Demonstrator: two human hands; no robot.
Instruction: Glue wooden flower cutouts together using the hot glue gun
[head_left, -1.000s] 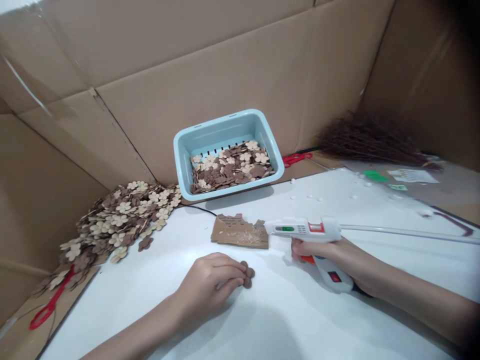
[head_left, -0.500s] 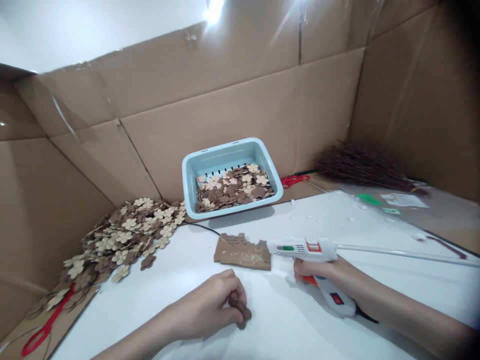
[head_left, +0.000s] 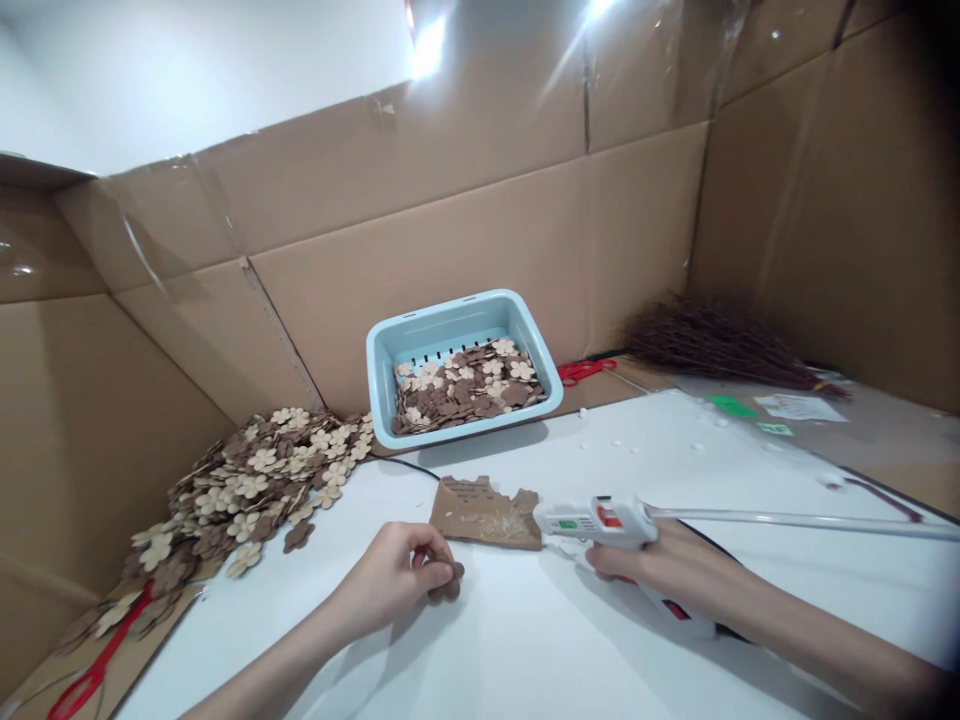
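Observation:
Between the thumb and fingers of my left hand (head_left: 401, 575) is a dark brown flower-shaped piece (head_left: 448, 584), partly covered by the fingertips, just over the white tabletop. My right hand (head_left: 637, 560) is wrapped round the handle of a white hot glue gun (head_left: 596, 522), a long clear glue stick (head_left: 765, 515) sticking out of its back. The gun's nozzle end points left, at the right edge of a torn cardboard scrap (head_left: 487, 525) smeared with dried glue. Whether the nozzle touches the scrap I cannot tell.
A light blue basket (head_left: 555, 395) of brown and cream flower pieces stands at the back. More flower pieces (head_left: 247, 480) are heaped at left, near red scissors (head_left: 97, 665). Dark twigs (head_left: 720, 340) lie back right, by a green label (head_left: 733, 406). Cardboard walls (head_left: 450, 230) surround the table.
My left hand has moved left and slightly up with the flower piece, which now lies flatter. The glue gun has tilted and shifted slightly left and down in my right hand.

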